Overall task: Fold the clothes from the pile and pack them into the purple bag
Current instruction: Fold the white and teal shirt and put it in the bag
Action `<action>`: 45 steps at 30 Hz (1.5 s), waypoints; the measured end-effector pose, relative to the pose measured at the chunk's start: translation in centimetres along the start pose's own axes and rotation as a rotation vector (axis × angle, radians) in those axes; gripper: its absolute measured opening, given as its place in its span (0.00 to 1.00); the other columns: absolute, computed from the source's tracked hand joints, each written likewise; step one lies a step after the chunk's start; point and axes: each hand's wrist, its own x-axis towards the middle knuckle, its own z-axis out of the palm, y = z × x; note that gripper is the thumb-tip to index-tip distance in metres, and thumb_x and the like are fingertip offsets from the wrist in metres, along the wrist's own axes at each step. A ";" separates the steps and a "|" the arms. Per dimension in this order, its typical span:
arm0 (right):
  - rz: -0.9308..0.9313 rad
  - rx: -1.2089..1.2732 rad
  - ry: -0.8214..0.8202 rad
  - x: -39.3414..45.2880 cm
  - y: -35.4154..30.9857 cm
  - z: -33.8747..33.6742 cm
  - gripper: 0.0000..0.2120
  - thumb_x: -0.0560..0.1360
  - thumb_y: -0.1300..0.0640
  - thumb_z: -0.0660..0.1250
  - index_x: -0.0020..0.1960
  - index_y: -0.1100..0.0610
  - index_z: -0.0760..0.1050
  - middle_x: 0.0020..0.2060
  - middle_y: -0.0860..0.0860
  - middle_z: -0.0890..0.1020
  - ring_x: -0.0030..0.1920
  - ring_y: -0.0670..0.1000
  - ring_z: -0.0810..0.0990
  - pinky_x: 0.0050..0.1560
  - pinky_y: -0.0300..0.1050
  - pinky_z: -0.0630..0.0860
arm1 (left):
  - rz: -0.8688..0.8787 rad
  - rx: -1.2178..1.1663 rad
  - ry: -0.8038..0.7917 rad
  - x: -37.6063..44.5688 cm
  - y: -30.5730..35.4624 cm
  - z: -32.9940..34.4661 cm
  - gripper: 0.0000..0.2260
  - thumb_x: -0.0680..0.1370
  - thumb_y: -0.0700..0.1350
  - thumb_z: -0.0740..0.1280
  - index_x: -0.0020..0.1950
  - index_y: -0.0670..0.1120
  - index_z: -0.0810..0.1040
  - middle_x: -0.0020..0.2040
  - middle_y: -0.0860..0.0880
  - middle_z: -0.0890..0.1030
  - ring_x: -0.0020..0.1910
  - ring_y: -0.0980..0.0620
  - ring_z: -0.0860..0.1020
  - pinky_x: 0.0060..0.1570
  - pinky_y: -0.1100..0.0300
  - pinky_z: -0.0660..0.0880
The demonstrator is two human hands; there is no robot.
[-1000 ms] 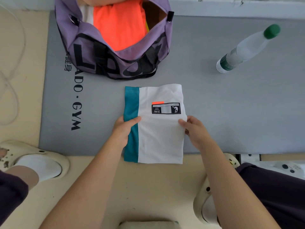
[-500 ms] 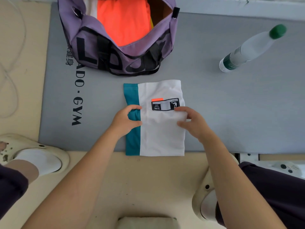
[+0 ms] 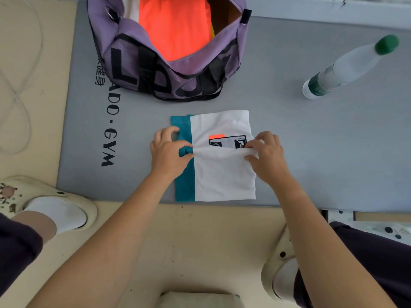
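Note:
A folded white garment (image 3: 224, 174) with a teal strip down its left side lies on the grey mat (image 3: 311, 141). My left hand (image 3: 169, 152) pinches its teal edge at mid-height. My right hand (image 3: 266, 154) pinches the white right edge beside the black label. Between the hands the cloth is lifted into a ridge that partly covers the label. Behind the garment the purple bag (image 3: 169, 70) stands open, with folded orange clothing (image 3: 175, 27) inside.
A clear water bottle (image 3: 347, 67) with a green cap lies on the mat at the right. A thin cord (image 3: 20, 96) loops on the beige floor at the left. My cream clogs (image 3: 51, 203) flank the near mat edge.
Both hands slid up from the garment's lower sides to its middle and pinched the edges. The cloth has risen into a ridge across the label.

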 end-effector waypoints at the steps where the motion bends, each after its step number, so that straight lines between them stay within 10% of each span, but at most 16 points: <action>1: -0.031 0.063 -0.021 0.3 0.1 -0.7 0.14 0.71 0.63 0.73 0.56 0.61 0.80 0.61 0.58 0.74 0.63 0.60 0.69 0.59 0.49 0.67 | 0.055 0.021 0.013 0.2 0.1 -0.7 0.07 0.70 0.48 0.77 0.47 0.51 0.86 0.67 0.49 0.73 0.69 0.42 0.64 0.66 0.49 0.61; 10: 0.222 1.133 -0.529 1.6 0.7 -6.8 0.04 0.72 0.55 0.68 0.42 0.55 0.76 0.37 0.50 0.77 0.40 0.48 0.76 0.40 0.37 0.73 | -0.267 -0.876 -0.665 3.4 0.7 -6.8 0.10 0.63 0.50 0.75 0.42 0.50 0.85 0.42 0.50 0.85 0.40 0.55 0.82 0.41 0.64 0.77; 18: 0.548 1.030 -0.197 3.3 0.0 0.2 0.19 0.74 0.53 0.73 0.61 0.58 0.73 0.53 0.58 0.82 0.52 0.56 0.83 0.55 0.54 0.79 | -0.687 -0.924 -0.202 3.1 -1.5 -1.1 0.16 0.72 0.43 0.76 0.58 0.47 0.78 0.52 0.48 0.83 0.49 0.49 0.82 0.45 0.56 0.78; 21: 0.640 0.933 -0.147 3.0 0.5 2.5 0.19 0.73 0.52 0.73 0.60 0.59 0.74 0.52 0.55 0.82 0.49 0.54 0.82 0.46 0.47 0.78 | -0.778 -0.865 -0.142 2.1 -1.8 0.4 0.12 0.72 0.43 0.75 0.53 0.46 0.78 0.51 0.47 0.83 0.44 0.53 0.82 0.37 0.61 0.76; 27: 0.658 0.615 -0.164 0.6 0.1 4.2 0.20 0.72 0.40 0.70 0.33 0.54 0.70 0.28 0.46 0.74 0.31 0.48 0.73 0.29 0.41 0.65 | -0.828 -0.802 -0.248 -0.1 -0.6 1.5 0.13 0.70 0.50 0.77 0.50 0.47 0.80 0.47 0.50 0.84 0.46 0.50 0.82 0.41 0.56 0.78; 33: 0.791 1.000 -0.267 -0.5 -2.1 3.2 0.18 0.70 0.40 0.73 0.47 0.54 0.79 0.42 0.49 0.85 0.43 0.51 0.84 0.39 0.43 0.77 | -0.920 -1.070 -0.401 -1.0 0.3 0.7 0.18 0.70 0.50 0.78 0.56 0.45 0.80 0.50 0.47 0.86 0.48 0.47 0.84 0.42 0.54 0.81; 40: 0.413 1.474 -0.317 2.0 -6.0 -3.7 0.23 0.75 0.44 0.69 0.66 0.52 0.74 0.59 0.52 0.83 0.58 0.54 0.82 0.50 0.49 0.81 | -0.632 -1.193 -0.312 1.9 2.5 -6.2 0.14 0.75 0.53 0.72 0.59 0.54 0.79 0.52 0.55 0.85 0.51 0.53 0.84 0.49 0.54 0.79; 45: 0.170 1.514 -0.143 9.7 -11.5 -10.4 0.20 0.78 0.48 0.67 0.68 0.52 0.72 0.60 0.50 0.82 0.60 0.52 0.81 0.56 0.49 0.79 | -0.352 -1.274 0.044 9.8 4.7 -15.1 0.10 0.75 0.43 0.73 0.56 0.49 0.80 0.52 0.50 0.85 0.50 0.51 0.84 0.47 0.54 0.82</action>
